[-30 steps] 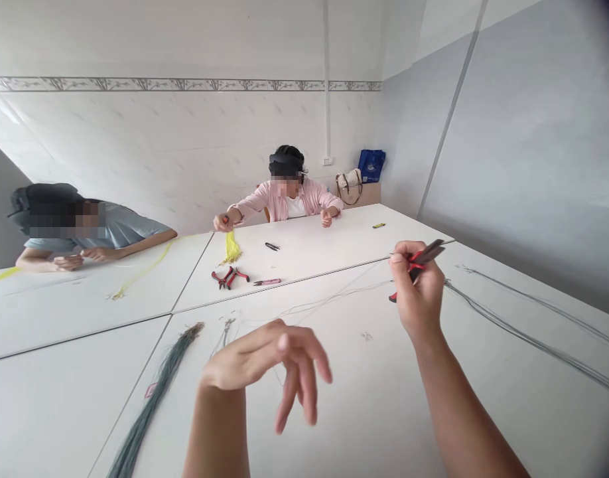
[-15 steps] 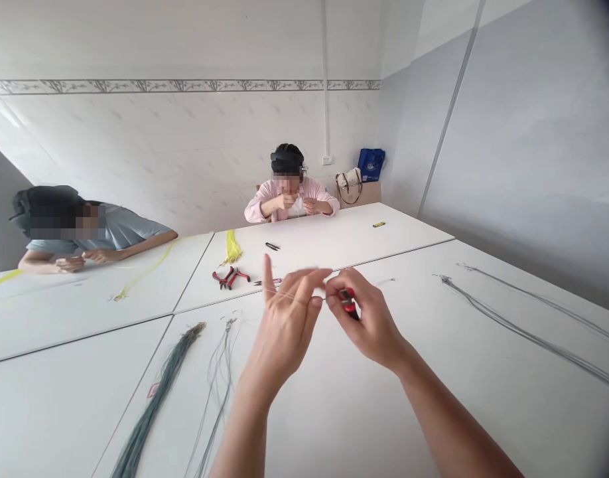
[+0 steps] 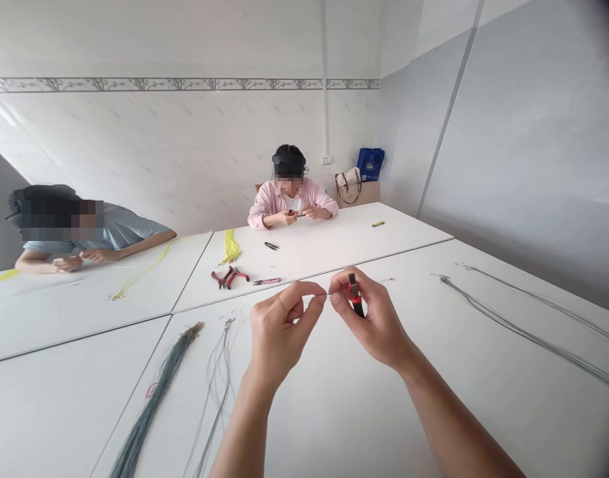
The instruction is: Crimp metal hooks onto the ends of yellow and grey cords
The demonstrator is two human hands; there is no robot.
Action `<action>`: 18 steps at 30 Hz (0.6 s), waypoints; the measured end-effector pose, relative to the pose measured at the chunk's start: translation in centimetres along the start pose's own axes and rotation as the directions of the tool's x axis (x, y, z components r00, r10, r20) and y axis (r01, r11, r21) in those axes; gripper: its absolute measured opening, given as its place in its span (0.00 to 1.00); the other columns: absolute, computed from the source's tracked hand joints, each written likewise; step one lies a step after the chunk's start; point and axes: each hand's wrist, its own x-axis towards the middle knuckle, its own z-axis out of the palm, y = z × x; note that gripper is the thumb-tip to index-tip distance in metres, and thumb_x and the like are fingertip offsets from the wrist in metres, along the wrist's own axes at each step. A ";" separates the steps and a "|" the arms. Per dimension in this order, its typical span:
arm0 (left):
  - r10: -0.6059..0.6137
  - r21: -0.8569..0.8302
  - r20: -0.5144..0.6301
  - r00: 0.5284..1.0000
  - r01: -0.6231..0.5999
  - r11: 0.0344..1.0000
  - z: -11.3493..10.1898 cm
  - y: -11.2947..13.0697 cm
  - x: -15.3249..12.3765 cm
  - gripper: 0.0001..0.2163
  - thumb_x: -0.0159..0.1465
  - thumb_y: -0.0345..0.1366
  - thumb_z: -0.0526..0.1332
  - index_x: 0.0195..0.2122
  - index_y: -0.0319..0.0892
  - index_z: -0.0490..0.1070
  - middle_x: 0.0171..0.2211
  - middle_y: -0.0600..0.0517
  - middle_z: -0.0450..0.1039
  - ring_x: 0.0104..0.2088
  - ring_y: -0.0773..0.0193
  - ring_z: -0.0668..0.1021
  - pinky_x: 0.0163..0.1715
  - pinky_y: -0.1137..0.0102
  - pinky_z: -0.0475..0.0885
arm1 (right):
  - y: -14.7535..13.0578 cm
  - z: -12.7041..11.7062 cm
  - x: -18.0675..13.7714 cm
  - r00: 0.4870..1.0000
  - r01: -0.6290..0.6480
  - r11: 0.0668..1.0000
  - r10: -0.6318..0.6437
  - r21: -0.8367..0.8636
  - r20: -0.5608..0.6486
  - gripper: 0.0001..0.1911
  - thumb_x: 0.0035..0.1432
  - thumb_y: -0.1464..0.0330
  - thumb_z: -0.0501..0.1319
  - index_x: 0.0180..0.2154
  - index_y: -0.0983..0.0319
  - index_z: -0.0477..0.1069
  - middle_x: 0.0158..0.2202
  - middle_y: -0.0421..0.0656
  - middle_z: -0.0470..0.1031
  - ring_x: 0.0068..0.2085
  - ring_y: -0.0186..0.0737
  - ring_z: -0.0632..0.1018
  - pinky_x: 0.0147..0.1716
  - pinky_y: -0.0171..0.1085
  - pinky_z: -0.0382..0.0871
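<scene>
Both hands meet above the white table (image 3: 344,411). My left hand (image 3: 277,328) is closed, thumb and forefinger pinching a thin pale cord (image 3: 328,296) that barely shows between the fingertips. Across from it, my right hand (image 3: 379,322) pinches the cord at the thumb and forefinger. A small red-and-black tool (image 3: 355,297) with a metal end is tucked in that same hand; its exact kind is not clear. Left of my left forearm lie several loose grey cords (image 3: 225,358) and a thick bundle of grey-green cords (image 3: 165,385).
More grey cords (image 3: 503,318) lie at right. Beyond my hands are red-handled pliers (image 3: 229,276), pink-handled snips (image 3: 267,281), black snips (image 3: 271,245), a yellow bundle (image 3: 231,247) and a yellow-and-black object (image 3: 379,224). One co-worker (image 3: 292,199) sits opposite, another (image 3: 100,232) at left.
My left fingers, spread with the cord across them before, have closed into a pinch. The tool in my right hand has turned more upright. The co-worker opposite has lowered their hands.
</scene>
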 end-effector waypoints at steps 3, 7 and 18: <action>0.005 -0.011 -0.040 0.999 -0.006 1.000 -0.4 0.0 0.1 0.05 0.67 0.31 0.62 0.34 0.44 0.75 0.22 0.61 0.41 0.21 0.71 0.51 0.21 0.74 0.54 | -0.1 -0.6 -0.1 0.999 -0.034 0.999 0.035 -0.042 0.028 0.07 0.69 0.66 0.60 0.42 0.56 0.60 0.35 0.37 0.65 0.34 0.35 0.68 0.34 0.35 0.66; 0.048 0.016 -0.089 0.995 -0.047 0.999 -0.9 0.0 0.3 0.04 0.66 0.29 0.63 0.34 0.44 0.75 0.21 0.61 0.43 0.21 0.72 0.51 0.20 0.73 0.52 | -0.2 -1.4 -0.2 0.994 0.005 0.987 0.012 -0.158 0.107 0.04 0.72 0.66 0.55 0.44 0.56 0.59 0.38 0.39 0.66 0.35 0.36 0.69 0.35 0.36 0.66; 0.119 0.164 -0.167 0.979 -0.091 0.982 -1.7 0.2 0.1 0.04 0.65 0.29 0.65 0.35 0.45 0.78 0.20 0.60 0.54 0.20 0.73 0.55 0.20 0.73 0.53 | 0.2 -1.5 0.2 0.962 0.267 0.817 -0.257 -0.512 0.092 0.02 0.70 0.69 0.58 0.41 0.58 0.66 0.30 0.38 0.72 0.31 0.38 0.69 0.35 0.40 0.63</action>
